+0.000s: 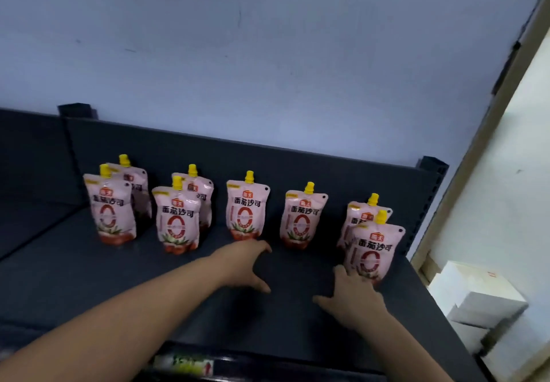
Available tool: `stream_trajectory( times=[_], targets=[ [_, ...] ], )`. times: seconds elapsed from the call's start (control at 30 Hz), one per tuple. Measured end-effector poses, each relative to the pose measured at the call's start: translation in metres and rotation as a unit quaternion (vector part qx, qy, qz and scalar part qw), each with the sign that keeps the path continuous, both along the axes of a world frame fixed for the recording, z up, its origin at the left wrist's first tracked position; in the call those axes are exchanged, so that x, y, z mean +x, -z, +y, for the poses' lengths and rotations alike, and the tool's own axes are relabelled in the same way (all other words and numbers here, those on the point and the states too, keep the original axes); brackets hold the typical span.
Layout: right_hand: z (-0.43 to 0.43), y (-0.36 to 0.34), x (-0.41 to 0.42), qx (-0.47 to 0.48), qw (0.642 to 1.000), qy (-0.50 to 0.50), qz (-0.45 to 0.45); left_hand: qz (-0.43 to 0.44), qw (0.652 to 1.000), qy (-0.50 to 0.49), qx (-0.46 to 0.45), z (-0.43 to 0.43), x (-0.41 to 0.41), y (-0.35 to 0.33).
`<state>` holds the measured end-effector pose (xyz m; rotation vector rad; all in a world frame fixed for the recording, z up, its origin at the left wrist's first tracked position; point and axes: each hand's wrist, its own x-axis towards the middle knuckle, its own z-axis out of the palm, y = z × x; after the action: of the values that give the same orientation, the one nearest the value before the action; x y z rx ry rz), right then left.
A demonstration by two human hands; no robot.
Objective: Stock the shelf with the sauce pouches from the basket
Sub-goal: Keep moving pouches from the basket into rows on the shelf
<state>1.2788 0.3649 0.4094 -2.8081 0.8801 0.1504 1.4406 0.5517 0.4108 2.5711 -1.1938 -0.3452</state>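
Several pink sauce pouches with yellow caps stand upright on the dark shelf [89,262]. The nearest pouch [373,249] stands at the front right, with another pouch [361,215] right behind it. My right hand [354,295] has its fingers at the base of that nearest pouch. My left hand [247,262] reaches in with spread fingers just in front of the middle pouch [246,206] and holds nothing. Another single pouch [302,218] stands to its right. Two pairs of pouches [114,206] [178,215] stand at the left. The basket is out of view.
The shelf's dark back panel [268,155] and right upright post [433,167] bound the space. A pale wall rises behind. White boxes [476,298] lie on the floor at the right. A price-label strip [184,365] runs along the shelf's front edge.
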Motion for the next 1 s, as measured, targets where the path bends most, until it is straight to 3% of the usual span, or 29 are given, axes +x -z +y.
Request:
stream_trajectory(
  times=[0.23, 0.43, 0.67, 1.0],
  targets=[
    [0.179, -0.022, 0.078, -0.049, 0.972, -0.225, -0.044, -0.041, 0.990, -0.132, -0.012, 0.183, 0.002, -0.001],
    [0.359, -0.017, 0.127, -0.075, 0.920, -0.380, -0.057, -0.077, 0.950, -0.303, 0.026, 0.384, -0.014, 0.002],
    [0.565, -0.004, 0.153, -0.079, 0.828, -0.546, -0.101, -0.130, 0.839, -0.516, 0.112, 0.593, -0.075, 0.009],
    [0.806, 0.049, 0.194, -0.059, 0.713, -0.698, -0.033, -0.012, 0.668, -0.717, 0.197, 0.803, -0.154, 0.058]
  ],
)
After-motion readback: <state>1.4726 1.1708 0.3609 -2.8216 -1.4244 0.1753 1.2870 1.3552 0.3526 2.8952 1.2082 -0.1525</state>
